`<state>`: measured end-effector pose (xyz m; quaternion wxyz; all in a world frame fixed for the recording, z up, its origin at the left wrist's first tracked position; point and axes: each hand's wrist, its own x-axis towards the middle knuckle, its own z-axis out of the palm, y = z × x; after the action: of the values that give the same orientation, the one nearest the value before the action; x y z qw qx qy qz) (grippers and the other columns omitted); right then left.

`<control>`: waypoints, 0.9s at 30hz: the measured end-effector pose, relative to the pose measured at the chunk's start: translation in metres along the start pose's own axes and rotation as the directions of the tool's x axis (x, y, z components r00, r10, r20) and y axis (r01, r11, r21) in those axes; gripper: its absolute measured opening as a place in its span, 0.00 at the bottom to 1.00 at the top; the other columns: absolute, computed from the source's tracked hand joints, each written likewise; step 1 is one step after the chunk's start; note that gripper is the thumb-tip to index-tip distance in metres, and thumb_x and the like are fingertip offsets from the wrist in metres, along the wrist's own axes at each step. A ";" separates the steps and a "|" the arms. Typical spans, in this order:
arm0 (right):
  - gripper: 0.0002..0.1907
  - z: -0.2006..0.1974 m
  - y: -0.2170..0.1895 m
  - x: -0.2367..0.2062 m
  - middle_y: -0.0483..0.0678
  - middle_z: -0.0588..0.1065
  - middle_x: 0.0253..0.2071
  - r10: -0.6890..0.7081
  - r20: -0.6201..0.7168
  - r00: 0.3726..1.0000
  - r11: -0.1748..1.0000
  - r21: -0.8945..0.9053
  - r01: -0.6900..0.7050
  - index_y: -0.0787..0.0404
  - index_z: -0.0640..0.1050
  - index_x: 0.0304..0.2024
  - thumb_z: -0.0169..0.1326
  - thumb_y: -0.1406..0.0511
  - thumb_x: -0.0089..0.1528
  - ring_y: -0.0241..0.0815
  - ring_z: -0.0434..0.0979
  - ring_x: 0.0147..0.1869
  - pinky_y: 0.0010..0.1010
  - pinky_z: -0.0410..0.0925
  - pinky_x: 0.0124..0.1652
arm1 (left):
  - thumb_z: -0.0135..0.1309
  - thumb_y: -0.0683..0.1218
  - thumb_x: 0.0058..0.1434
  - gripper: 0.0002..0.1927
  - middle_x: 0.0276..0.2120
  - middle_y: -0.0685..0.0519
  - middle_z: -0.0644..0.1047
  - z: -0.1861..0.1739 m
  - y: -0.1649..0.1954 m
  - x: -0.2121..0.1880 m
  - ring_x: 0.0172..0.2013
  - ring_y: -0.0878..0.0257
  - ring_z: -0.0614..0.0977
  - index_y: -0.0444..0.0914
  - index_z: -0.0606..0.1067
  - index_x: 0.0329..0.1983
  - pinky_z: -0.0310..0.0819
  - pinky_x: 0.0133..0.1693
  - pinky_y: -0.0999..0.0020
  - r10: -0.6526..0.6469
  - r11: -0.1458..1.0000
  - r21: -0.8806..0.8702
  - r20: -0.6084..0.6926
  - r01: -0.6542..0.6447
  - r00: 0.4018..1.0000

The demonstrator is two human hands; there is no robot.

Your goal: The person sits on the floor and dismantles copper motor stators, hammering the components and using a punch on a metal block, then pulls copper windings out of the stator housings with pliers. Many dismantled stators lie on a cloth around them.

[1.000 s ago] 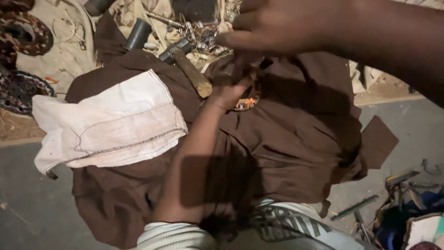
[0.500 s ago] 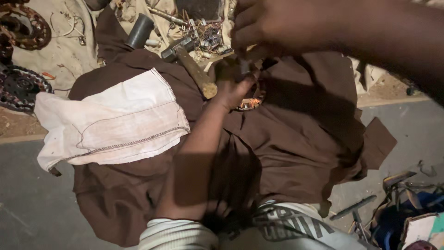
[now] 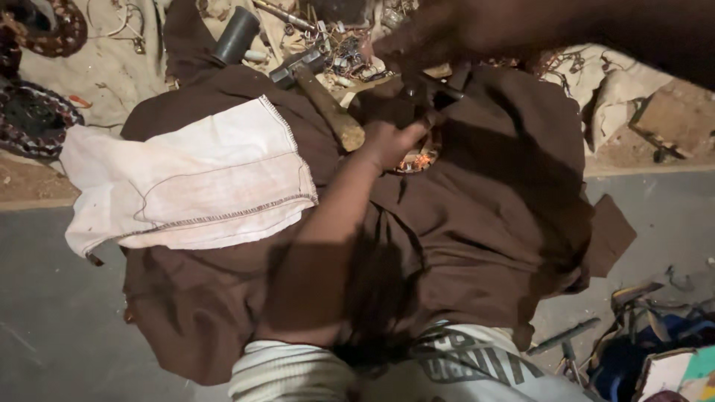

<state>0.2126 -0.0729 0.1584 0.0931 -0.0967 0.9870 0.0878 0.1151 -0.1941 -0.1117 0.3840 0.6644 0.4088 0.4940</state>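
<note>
- The small round metal part (image 3: 418, 158), with orange-copper windings showing inside, sits on the brown cloth (image 3: 506, 223) near that cloth's far edge, over the person's lap.
- The left hand (image 3: 391, 141) is closed on its near-left rim, fingers curled and pinning it down.
- The right hand (image 3: 428, 37) comes in from above, blurred and dark; whether it is closed on a tool I cannot tell, though a thin dark piece (image 3: 417, 97) reaches down from it toward the part.
- The part looks rigid and fairly dense for its size; the fine windings seem easy to damage, so the outer rim is the safer hold.
- A hammer (image 3: 320, 97) with a worn wooden handle lies just left, on the cloth.
- A white stitched rag (image 3: 194, 179), soft and creased, covers the cloth's left side.
- A dark tube (image 3: 237, 33) and tangled wire scraps (image 3: 346, 56) lie beyond on the floor.
</note>
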 end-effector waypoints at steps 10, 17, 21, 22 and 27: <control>0.30 0.021 0.015 0.008 0.50 0.79 0.44 -0.292 -0.006 0.956 0.955 -0.053 0.292 0.63 0.80 0.53 0.55 0.49 0.60 0.50 0.76 0.58 0.42 0.70 0.52 | 0.56 0.56 0.64 0.14 0.40 0.46 0.83 0.007 -0.007 0.002 0.43 0.51 0.85 0.44 0.80 0.46 0.76 0.45 0.57 -0.102 0.991 0.100 0.180 0.085 0.978; 0.28 0.027 -0.030 0.040 0.55 0.78 0.26 0.576 0.342 0.743 0.749 0.144 -0.647 0.60 0.84 0.38 0.48 0.45 0.69 0.54 0.81 0.33 0.46 0.73 0.34 | 0.55 0.54 0.63 0.18 0.47 0.43 0.80 0.020 -0.010 -0.001 0.49 0.45 0.81 0.40 0.75 0.51 0.74 0.48 0.51 -0.129 0.991 0.029 -0.011 0.129 0.992; 0.36 0.019 -0.061 0.050 0.60 0.77 0.23 0.963 0.164 0.214 0.210 0.045 -0.977 0.59 0.84 0.24 0.52 0.37 0.65 0.61 0.80 0.29 0.48 0.72 0.30 | 0.46 0.59 0.66 0.20 0.36 0.48 0.86 0.021 -0.001 0.015 0.39 0.52 0.89 0.42 0.82 0.38 0.81 0.43 0.56 -0.467 0.840 -0.069 0.412 0.537 0.783; 0.35 0.015 -0.059 0.050 0.61 0.77 0.26 0.950 0.252 0.186 0.176 0.062 -0.983 0.59 0.85 0.29 0.49 0.37 0.67 0.61 0.80 0.32 0.48 0.72 0.34 | 0.51 0.59 0.60 0.20 0.35 0.46 0.85 0.018 0.000 0.017 0.38 0.48 0.87 0.39 0.81 0.41 0.78 0.42 0.53 -0.376 0.923 0.019 0.244 0.383 0.894; 0.20 -0.017 -0.039 0.015 0.57 0.79 0.41 0.763 0.378 0.525 0.238 0.591 -0.771 0.60 0.78 0.56 0.45 0.54 0.73 0.56 0.80 0.39 0.50 0.71 0.40 | 0.55 0.56 0.60 0.18 0.39 0.45 0.83 0.010 -0.001 -0.004 0.42 0.46 0.84 0.38 0.81 0.43 0.77 0.44 0.52 -0.137 0.988 -0.069 -0.008 0.136 0.990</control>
<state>0.2035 -0.1164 0.1663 0.0723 0.4408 0.8564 -0.2587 0.1236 -0.1985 -0.1156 0.4366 0.6181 0.4390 0.4844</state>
